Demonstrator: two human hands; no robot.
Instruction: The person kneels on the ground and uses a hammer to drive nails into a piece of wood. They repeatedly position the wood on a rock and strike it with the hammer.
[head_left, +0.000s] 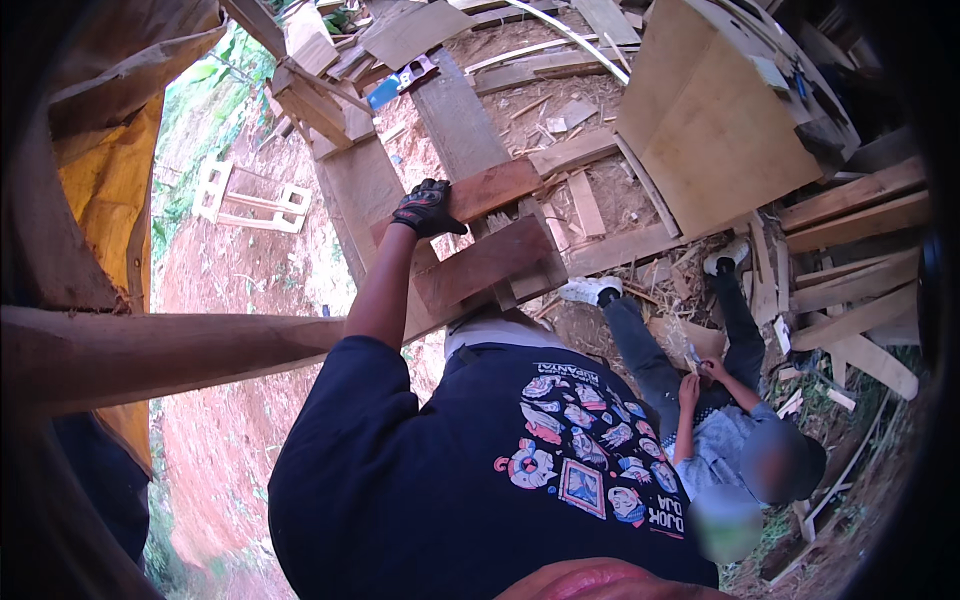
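Note:
My left hand (430, 208), in a black glove, lies across a reddish-brown wooden plank (495, 190). Its fingers curl over the plank's far edge, with the thumb on the near side. A second reddish board (485, 265) sits closer to my body, roughly parallel to the first and apart from it. Both rest on a rough workbench of grey-brown boards (365, 185). My right hand is out of view.
A tool like a hand saw, blue with a dark handle (403, 80), lies at the bench's far end. A plywood sheet (710, 120) leans at the right. Nearby sits another person (725, 430), hands together. A wooden post (170, 355) crosses at left; lumber (860, 210) is stacked right.

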